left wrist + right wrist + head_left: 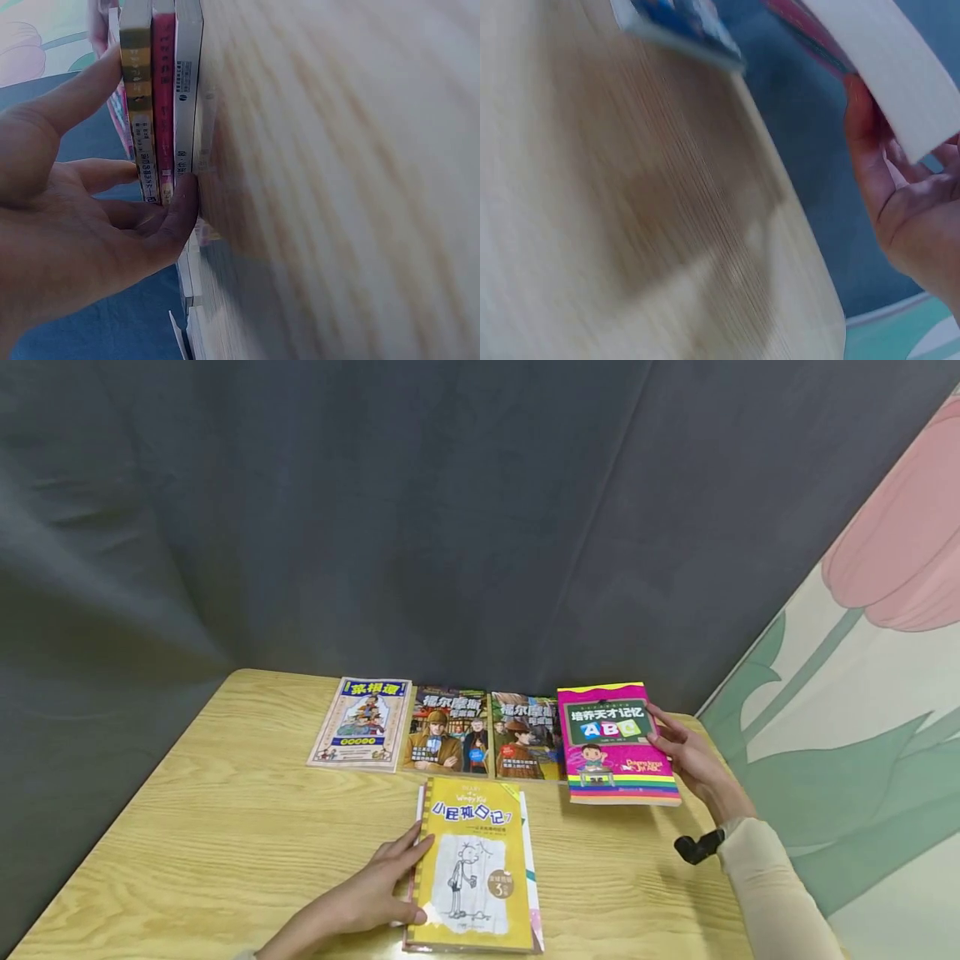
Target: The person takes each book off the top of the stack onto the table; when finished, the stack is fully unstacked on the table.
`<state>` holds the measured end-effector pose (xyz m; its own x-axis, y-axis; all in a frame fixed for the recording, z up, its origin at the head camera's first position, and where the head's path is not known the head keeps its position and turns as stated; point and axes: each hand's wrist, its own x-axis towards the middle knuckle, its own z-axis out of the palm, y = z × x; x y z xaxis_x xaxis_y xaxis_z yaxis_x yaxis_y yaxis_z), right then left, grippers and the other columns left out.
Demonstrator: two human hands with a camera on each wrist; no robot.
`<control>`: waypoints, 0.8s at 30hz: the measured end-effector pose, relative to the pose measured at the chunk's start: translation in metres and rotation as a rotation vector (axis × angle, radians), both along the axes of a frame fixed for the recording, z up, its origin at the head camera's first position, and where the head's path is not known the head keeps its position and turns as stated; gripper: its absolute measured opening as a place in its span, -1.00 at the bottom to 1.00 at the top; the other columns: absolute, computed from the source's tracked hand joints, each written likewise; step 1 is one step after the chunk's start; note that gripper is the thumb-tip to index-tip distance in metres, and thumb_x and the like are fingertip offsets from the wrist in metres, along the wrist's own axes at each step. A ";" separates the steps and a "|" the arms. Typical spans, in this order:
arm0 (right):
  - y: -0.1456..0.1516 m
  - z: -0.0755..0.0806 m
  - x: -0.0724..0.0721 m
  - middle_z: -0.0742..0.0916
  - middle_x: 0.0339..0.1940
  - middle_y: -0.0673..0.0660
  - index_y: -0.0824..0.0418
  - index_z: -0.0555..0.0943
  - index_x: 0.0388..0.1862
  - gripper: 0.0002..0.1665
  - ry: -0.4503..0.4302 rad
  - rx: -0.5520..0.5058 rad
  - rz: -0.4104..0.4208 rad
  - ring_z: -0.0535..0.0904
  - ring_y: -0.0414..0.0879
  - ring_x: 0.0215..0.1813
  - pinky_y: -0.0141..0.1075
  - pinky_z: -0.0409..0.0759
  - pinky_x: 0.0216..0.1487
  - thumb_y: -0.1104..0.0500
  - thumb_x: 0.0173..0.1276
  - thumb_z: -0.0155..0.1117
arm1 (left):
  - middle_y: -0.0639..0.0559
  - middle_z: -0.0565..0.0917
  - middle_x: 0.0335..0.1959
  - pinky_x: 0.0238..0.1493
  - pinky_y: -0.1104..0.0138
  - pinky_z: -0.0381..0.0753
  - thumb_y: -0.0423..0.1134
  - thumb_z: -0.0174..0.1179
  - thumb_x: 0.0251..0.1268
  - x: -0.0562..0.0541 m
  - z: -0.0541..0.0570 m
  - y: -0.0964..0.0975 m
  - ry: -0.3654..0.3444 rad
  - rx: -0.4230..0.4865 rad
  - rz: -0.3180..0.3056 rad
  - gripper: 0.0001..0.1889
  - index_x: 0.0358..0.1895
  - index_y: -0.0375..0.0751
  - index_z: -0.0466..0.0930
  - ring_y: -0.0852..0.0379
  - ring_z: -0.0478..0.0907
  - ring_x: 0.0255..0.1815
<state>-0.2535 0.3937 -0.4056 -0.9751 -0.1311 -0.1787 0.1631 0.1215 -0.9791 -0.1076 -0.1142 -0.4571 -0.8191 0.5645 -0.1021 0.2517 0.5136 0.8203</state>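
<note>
A pink ABC book is raised above the table at the right, my right hand gripping its right edge. The right wrist view shows the thick white page block of this book and my right hand around its edge. A yellow comic diary book tops a stack at the front. My left hand rests against the stack's left side. In the left wrist view, yellow, red and white spines lie together, and my left hand's fingers touch them.
Along the table's back edge lie a cream book and two detective books, one beside the other. A dark curtain hangs behind, and a flower-painted wall stands to the right.
</note>
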 end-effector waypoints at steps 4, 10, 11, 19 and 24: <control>0.014 -0.002 -0.013 0.58 0.00 -0.10 -0.09 -0.06 0.58 -0.22 -0.018 -0.016 -0.001 0.68 -0.13 -0.16 -0.20 0.70 -0.15 0.17 0.51 0.02 | -0.22 -0.12 0.55 0.31 -0.31 0.08 -0.04 0.43 -0.04 0.000 0.000 0.000 0.000 0.002 -0.002 0.01 0.49 -0.22 0.09 -0.35 -0.06 0.46; 0.029 -0.005 -0.026 0.60 -0.02 -0.10 0.00 -0.14 0.59 -0.22 -0.023 -0.030 0.012 0.69 -0.12 -0.17 -0.19 0.71 -0.19 0.20 0.54 -0.04 | -0.25 -0.12 0.55 0.30 -0.32 0.07 -0.05 0.43 -0.05 0.000 0.001 0.000 0.001 0.009 -0.007 0.01 0.49 -0.24 0.10 -0.38 -0.07 0.46; 0.030 -0.006 -0.028 0.59 -0.01 -0.09 0.01 -0.14 0.59 -0.22 -0.025 -0.026 0.013 0.69 -0.12 -0.17 -0.19 0.71 -0.19 0.20 0.54 -0.04 | -0.25 -0.12 0.55 0.30 -0.32 0.08 -0.05 0.44 -0.05 0.001 0.001 0.000 -0.001 0.008 -0.006 0.01 0.49 -0.24 0.10 -0.37 -0.07 0.46; 0.035 -0.023 -0.040 0.53 0.00 0.02 -0.02 -0.09 0.58 -0.24 -0.092 0.026 -0.089 0.67 -0.14 -0.20 -0.20 0.70 -0.16 0.13 0.54 -0.02 | -0.28 -0.09 0.54 0.30 -0.29 0.12 -0.08 0.45 -0.05 0.002 0.005 0.002 -0.006 0.020 -0.018 0.00 0.47 -0.31 0.12 -0.36 -0.01 0.43; 0.032 -0.036 -0.043 0.55 -0.07 0.01 0.00 -0.05 0.58 -0.24 -0.087 0.115 -0.126 0.66 -0.17 -0.23 -0.22 0.70 -0.18 0.09 0.52 0.02 | -0.25 -0.10 0.54 0.29 -0.28 0.15 -0.07 0.45 -0.05 0.001 0.002 0.001 -0.007 0.013 -0.014 0.00 0.47 -0.29 0.12 -0.34 -0.01 0.43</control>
<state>-0.2964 0.4261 -0.4421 -0.9628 0.0170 -0.2697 0.2674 0.2051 -0.9415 -0.1069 -0.1135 -0.4555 -0.8104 0.5772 -0.1002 0.2531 0.4992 0.8287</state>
